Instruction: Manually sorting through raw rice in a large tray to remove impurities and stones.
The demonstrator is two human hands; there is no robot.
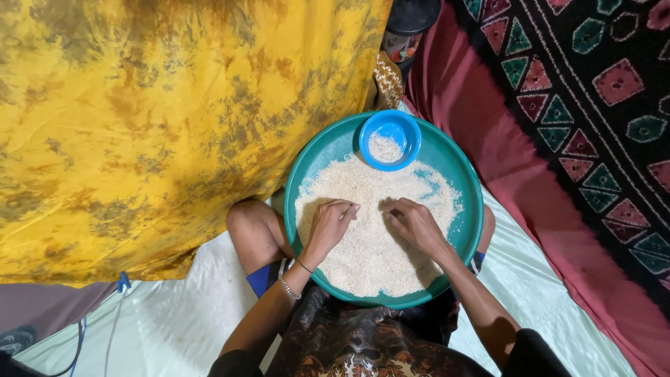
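Note:
A round teal tray [460, 167] rests on my lap, covered with a spread of white rice [373, 248]. At its far edge sits a small blue bowl [401, 126] with a little rice inside. My left hand [328, 223] lies on the rice at the tray's left middle, fingers curled with tips touching the grains; a bracelet circles that wrist. My right hand [417, 223] rests on the rice just right of it, fingers bent and pinching at the grains. The two hands are a few centimetres apart.
A yellow mottled cloth [160, 119] hangs at the left. A maroon blanket [481, 112] and a dark patterned fabric [600, 105] lie at the right. A pale sheet [174, 321] covers the floor under my knees. A dark container [408, 24] stands beyond the tray.

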